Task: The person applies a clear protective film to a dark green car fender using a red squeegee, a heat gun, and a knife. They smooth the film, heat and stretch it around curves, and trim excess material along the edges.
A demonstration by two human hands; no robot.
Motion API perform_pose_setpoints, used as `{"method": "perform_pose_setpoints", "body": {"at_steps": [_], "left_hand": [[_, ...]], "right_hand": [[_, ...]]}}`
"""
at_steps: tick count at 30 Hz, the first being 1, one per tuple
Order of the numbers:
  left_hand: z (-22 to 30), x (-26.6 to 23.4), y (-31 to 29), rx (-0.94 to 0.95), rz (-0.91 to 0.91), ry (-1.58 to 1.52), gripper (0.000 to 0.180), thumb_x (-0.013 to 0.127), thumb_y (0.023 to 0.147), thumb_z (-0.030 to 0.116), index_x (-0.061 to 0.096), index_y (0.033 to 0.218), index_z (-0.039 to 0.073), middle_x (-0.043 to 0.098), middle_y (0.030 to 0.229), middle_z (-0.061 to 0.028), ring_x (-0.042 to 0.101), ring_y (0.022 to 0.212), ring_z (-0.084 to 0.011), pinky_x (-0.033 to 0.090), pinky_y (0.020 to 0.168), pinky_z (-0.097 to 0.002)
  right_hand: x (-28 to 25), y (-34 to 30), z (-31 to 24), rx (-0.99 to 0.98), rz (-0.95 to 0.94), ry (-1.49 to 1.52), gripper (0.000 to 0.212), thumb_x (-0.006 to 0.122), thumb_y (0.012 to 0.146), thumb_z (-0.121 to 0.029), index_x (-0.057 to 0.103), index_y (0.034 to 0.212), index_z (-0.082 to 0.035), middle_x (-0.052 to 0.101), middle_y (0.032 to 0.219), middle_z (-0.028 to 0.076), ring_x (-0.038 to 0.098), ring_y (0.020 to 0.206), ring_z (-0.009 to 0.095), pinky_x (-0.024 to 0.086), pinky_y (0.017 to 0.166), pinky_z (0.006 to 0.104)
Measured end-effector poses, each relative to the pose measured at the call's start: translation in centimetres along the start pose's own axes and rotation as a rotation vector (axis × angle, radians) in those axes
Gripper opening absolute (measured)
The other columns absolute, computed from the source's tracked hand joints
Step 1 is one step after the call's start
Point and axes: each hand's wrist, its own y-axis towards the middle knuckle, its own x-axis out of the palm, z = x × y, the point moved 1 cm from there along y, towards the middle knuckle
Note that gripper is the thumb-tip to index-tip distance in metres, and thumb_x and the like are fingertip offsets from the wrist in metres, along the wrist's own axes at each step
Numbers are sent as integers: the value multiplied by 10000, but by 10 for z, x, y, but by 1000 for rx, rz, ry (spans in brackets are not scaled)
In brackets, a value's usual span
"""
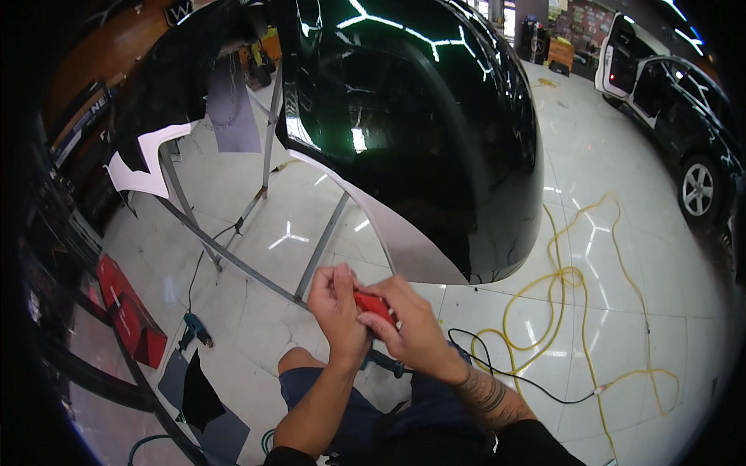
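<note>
My right hand [413, 325] is closed around a small red tool [376, 307], whose exact kind I cannot tell. Against the tool's left end, my left hand [339, 312] is closed with its thumb up; whatever lies inside its curled fingers is hidden. Both hands meet above my lap, just short of a large glossy black car panel [420, 147]. Along that panel's lower left edge runs a pale pinkish strip [412, 247]. A teal power tool [381, 362] shows partly below my hands, near my legs.
A metal stand [320, 237] is beside the panel. Another dark panel with a pale edge [148, 167] is at left. A teal heat gun [197, 330], red box [130, 314] and dark sheets [206, 404] lie left. Yellow cord [571, 276] loops right, toward a parked car [684, 116].
</note>
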Motion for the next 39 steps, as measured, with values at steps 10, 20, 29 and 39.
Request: {"method": "perform_pose_setpoints", "body": {"at_steps": [10, 20, 29, 39], "left_hand": [[131, 69, 125, 704, 1, 276, 231, 551, 956, 218, 534, 1022, -3, 540, 938, -50, 471, 834, -90, 400, 790, -235], [123, 62, 222, -164, -626, -235, 388, 547, 931, 472, 590, 1033, 100, 598, 977, -31, 555, 894, -159, 451, 847, -287], [115, 72, 236, -60, -737, -413, 153, 599, 937, 237, 612, 996, 97, 656, 990, -10, 615, 893, -119, 500, 826, -272], [124, 75, 229, -94, -739, -407, 176, 569, 953, 230, 590, 1031, 74, 678, 985, -40, 646, 889, -135, 527, 810, -286]], "right_hand": [[-94, 163, -86, -264, 282, -264, 276, 678, 821, -191, 618, 1002, 9, 673, 824, 106, 645, 748, 149, 506, 696, 297], [-97, 297, -101, -393, 402, -619, 339, 672, 731, -223, 602, 834, 92, 635, 854, 290, 623, 848, 440, 510, 790, 455], [-81, 251, -92, -282, 275, -552, 299, 676, 737, -205, 575, 756, 76, 625, 777, 277, 625, 770, 438, 515, 733, 446], [-114, 248, -91, -324, 330, -314, 278, 692, 786, -201, 626, 919, 34, 664, 777, 173, 658, 705, 292, 517, 680, 350]]}}
